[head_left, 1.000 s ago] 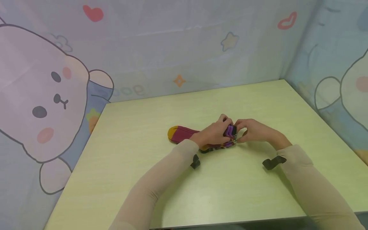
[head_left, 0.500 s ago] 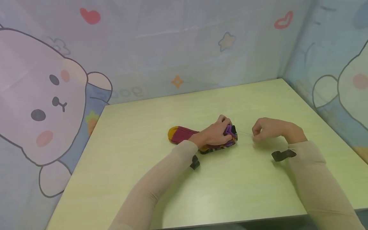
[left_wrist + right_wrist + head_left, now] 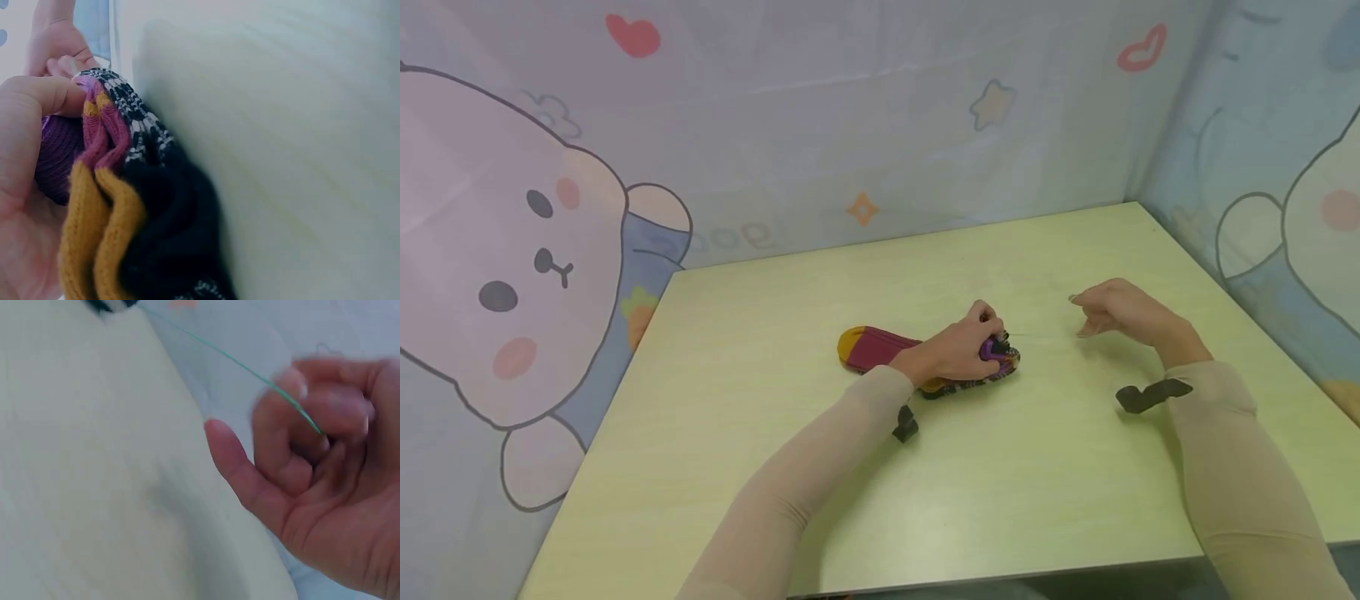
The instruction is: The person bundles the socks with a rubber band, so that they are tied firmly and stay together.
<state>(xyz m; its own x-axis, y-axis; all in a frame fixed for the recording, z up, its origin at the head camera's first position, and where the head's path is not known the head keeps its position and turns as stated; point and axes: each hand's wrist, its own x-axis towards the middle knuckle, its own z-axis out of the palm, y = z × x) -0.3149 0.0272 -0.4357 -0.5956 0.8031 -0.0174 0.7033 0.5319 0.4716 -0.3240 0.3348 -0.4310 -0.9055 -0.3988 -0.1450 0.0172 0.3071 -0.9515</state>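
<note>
A small stack of socks (image 3: 878, 349), maroon with mustard toes and a black-and-white patterned one, lies on the table. My left hand (image 3: 955, 348) grips the stack near its right end, where purple knit shows beside the fingers. In the left wrist view, the thumb presses on the socks' folds (image 3: 103, 219). To the right, my right hand (image 3: 1131, 315) is raised above the table, apart from the socks. A thin green thread (image 3: 228, 357) runs from a dark patterned end of the socks into its curled fingers; the thread's far end is hidden there.
The pale yellow table (image 3: 760, 433) has its front edge near the forearms. A printed cloth wall (image 3: 820, 100) with cartoon animals stands behind it and at both sides. Black straps (image 3: 1153, 395) hang at the wrists.
My right hand has moved right from the socks' end and then slightly away, drawing out the thread. The purple end of the socks has crumpled a little; the left hand keeps its grip.
</note>
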